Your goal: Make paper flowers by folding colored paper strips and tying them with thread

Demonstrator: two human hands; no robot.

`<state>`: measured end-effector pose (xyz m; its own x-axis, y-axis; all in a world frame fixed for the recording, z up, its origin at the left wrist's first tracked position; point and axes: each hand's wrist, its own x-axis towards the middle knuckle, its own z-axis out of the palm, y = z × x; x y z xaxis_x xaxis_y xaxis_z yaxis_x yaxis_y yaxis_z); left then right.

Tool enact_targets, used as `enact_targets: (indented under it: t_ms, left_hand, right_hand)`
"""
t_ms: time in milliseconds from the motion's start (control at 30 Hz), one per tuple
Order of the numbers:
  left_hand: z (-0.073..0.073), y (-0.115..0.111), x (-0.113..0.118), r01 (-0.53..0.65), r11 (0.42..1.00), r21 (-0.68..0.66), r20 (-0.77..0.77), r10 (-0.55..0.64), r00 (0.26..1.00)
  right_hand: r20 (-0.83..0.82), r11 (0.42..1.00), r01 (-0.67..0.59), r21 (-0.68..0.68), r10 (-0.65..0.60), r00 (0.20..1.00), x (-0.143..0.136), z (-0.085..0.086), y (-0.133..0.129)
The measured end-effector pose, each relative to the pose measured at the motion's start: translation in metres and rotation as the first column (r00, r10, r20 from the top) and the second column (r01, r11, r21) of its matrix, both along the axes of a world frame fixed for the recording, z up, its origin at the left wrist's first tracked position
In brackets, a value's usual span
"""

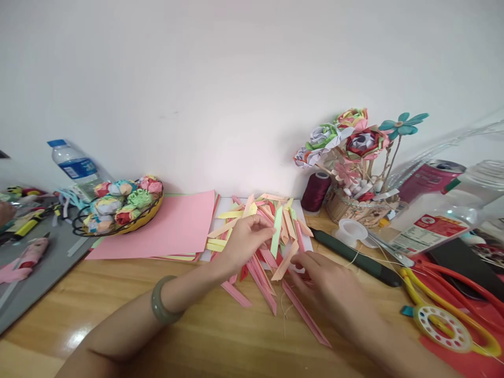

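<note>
Folded paper strips (264,283) in pink, yellow, green, orange and red lie in a loose heap on a white sheet and the wooden table. Over the heap's middle is my left hand (249,236), its fingers curled with the tips beside a light green strip (277,231); whether it grips anything is unclear. My right hand (325,278) is at the heap's right edge, fingers bent near an orange strip (286,260). Its fingertips are partly hidden, and what they hold cannot be made out.
Pink paper sheets (173,226) and a basket of paper flowers (153,210) are at left. A purple thread spool (316,192), a green-handled tool (354,257), yellow scissors (417,286), a plastic bottle (429,226) and a flower pot (344,210) stand or lie at right.
</note>
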<state>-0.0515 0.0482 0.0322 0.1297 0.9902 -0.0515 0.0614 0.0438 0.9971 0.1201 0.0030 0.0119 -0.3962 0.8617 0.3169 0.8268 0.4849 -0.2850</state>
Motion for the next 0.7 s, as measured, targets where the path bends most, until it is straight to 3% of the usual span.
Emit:
enact_targets:
  t_ms: [100, 267, 400, 533, 600, 700]
  left_hand:
    - [0.007, 0.001, -0.001, -0.068, 0.998, -0.002, 0.115, 0.068, 0.991]
    - [0.014, 0.002, -0.004, -0.104, 0.995, 0.009, 0.219, 0.100, 0.971]
    - [0.012, 0.004, -0.005, -0.096, 0.995, 0.023, 0.241, 0.088, 0.966]
    - [0.008, 0.006, -0.004, -0.085, 0.996, -0.022, 0.305, 0.088, 0.948]
    - [0.006, 0.006, -0.005, -0.088, 0.995, -0.052, 0.333, 0.101, 0.938]
    - [0.005, 0.007, -0.005, -0.103, 0.992, -0.076, 0.354, 0.123, 0.927]
  right_hand:
    - [0.121, 0.999, 0.034, -0.011, -0.032, 0.992, -0.012, -0.002, 0.003]
    - [0.040, 0.991, -0.119, 0.054, 0.116, 0.992, -0.013, -0.003, 0.010]
    - [0.138, 0.999, -0.005, -0.035, 0.010, 0.990, -0.016, -0.007, 0.014]
    - [0.216, 0.993, -0.010, -0.117, 0.036, 0.976, -0.018, -0.010, 0.018]
    - [0.183, 0.986, -0.040, -0.165, 0.070, 0.981, -0.012, -0.003, 0.023]
    - [0.114, 0.950, -0.087, -0.301, 0.126, 0.985, 0.006, 0.020, 0.031]
